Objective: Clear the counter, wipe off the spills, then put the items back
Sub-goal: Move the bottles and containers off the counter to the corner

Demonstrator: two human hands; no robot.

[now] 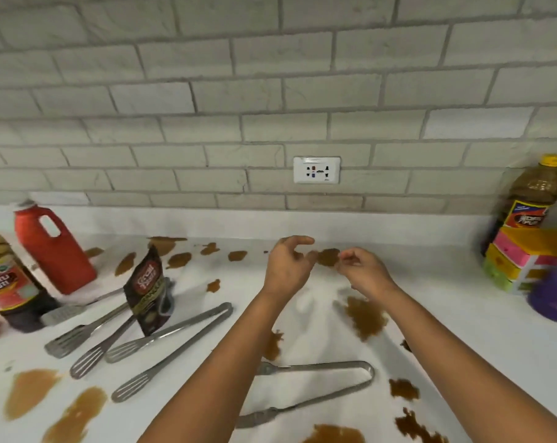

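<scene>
Both bare forearms reach out over the white surface, hands raised above its far middle, near each other but apart. Left hand has fingers loosely curled, holding nothing; right hand the same, relaxed curl, nothing in it. Brown sauce spills spatter the surface: a row of blots along the far edge, a big one under the right forearm, more at near left and near right. Red plastic jug with a handle and white cap stands far left on a white cloth. Dark sauce bottle with a red label stands at the left edge, nearer than the jug. Small dark stand-up pouch is upright right of the jug, among the tongs. Two pairs of long steel slotted tongs lie slanted at left, crossing near the pouch. A third pair of steel tongs lies near centre, partly under the left forearm, hinge end to the right. Far right: brown liquid bottle with a yellow cap against the grey brick-tile wall, stack of coloured sponges just in front of it, blurred purple container at the right edge. White wall socket sits above the surface, centre.
</scene>
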